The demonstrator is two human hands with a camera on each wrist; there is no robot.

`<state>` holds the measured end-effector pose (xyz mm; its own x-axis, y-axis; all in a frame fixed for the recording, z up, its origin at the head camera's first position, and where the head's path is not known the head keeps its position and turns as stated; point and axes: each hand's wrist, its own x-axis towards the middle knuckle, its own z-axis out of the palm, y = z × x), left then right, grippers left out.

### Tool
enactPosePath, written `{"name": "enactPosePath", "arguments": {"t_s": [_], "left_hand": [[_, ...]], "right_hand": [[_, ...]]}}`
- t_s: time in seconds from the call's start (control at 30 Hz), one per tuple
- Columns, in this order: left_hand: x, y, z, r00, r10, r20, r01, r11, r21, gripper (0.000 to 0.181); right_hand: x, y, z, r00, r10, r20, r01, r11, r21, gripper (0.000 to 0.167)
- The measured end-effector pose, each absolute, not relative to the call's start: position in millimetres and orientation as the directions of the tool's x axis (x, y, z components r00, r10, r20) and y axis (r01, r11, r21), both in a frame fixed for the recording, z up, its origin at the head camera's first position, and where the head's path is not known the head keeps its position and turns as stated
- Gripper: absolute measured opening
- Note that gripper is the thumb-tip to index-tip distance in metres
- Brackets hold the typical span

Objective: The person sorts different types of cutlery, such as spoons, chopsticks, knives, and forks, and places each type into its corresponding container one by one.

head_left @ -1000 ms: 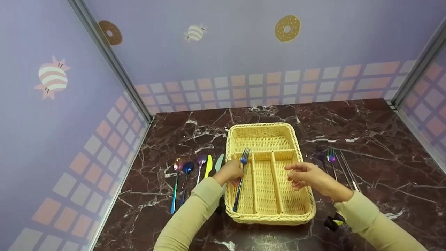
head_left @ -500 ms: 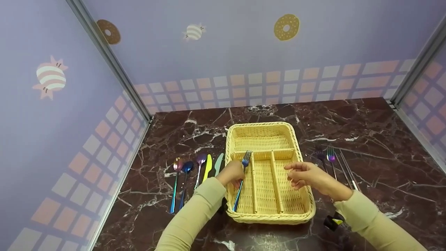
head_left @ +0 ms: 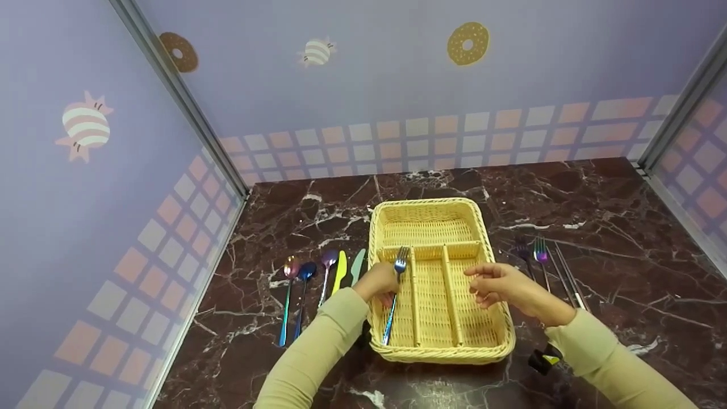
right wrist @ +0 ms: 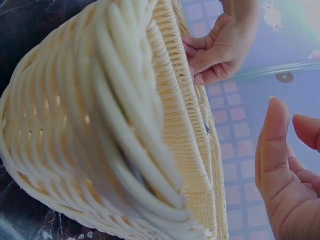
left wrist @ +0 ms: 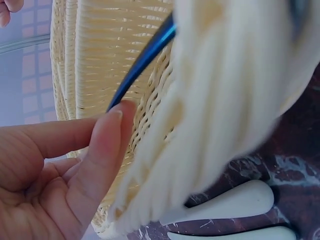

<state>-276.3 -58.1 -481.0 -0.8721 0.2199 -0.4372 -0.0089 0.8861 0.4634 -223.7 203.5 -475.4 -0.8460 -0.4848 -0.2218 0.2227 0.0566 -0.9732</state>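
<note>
A pale yellow wicker basket (head_left: 443, 357) with one wide far compartment and three long near ones stands on the table. My left hand (head_left: 379, 284) reaches over its left rim and pinches a blue fork (head_left: 401, 262) lying lengthwise in the left long compartment, tines pointing away. Thumb and finger meet at the fork's handle (left wrist: 145, 57) in the left wrist view. Above the right long compartment hovers my right hand (head_left: 500, 287), fingers loosely bent around nothing. In the right wrist view, a gap separates its thumb and finger.
Left of the basket lie a pink-and-teal spoon (head_left: 291, 267), a blue spoon (head_left: 306, 271), a purple spoon (head_left: 328, 258), a yellow knife (head_left: 340, 267) and a mint knife (head_left: 357, 266). To its right are a dark fork (head_left: 523, 253), a rainbow fork (head_left: 540, 253) and chopsticks (head_left: 568, 278). Patterned walls enclose the table.
The blue fork's tines have shifted slightly toward me and lower within the left compartment, the left hand still pinching its handle. My right hand stays in place.
</note>
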Motion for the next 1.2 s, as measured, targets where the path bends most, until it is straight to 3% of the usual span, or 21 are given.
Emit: {"name": "enactPosePath", "arguments": {"t_s": [0.3,0.5,0.67,0.97,1.13,1.2], "left_hand": [[-277,-57,-483,-0.841,0.218,-0.496,-0.067,0.867,0.494,0.016],[-274,-62,-483,-0.852,0.256,-0.457,-0.049,0.830,0.556,0.030],[-271,-68,-481,-0.832,0.274,-0.483,-0.163,0.710,0.685,0.035],[-269,-73,-470,-0.805,0.291,-0.517,-0.283,0.578,0.766,0.043],[-268,-75,-473,-0.783,0.271,-0.559,-0.360,0.536,0.764,0.036],[-267,-76,-475,-0.770,0.258,-0.583,-0.390,0.533,0.751,0.025]], "right_hand": [[-224,207,-476,-0.851,-0.479,-0.217,0.215,0.060,-0.975,0.035],[-224,205,-475,-0.844,-0.488,-0.223,0.216,0.071,-0.974,0.035],[-224,205,-474,-0.844,-0.489,-0.222,0.219,0.066,-0.974,0.035],[-226,208,-477,-0.847,-0.481,-0.226,0.221,0.069,-0.973,0.034],[-227,208,-477,-0.842,-0.488,-0.231,0.216,0.088,-0.973,0.038],[-227,208,-477,-0.840,-0.489,-0.234,0.218,0.090,-0.972,0.037]]}}
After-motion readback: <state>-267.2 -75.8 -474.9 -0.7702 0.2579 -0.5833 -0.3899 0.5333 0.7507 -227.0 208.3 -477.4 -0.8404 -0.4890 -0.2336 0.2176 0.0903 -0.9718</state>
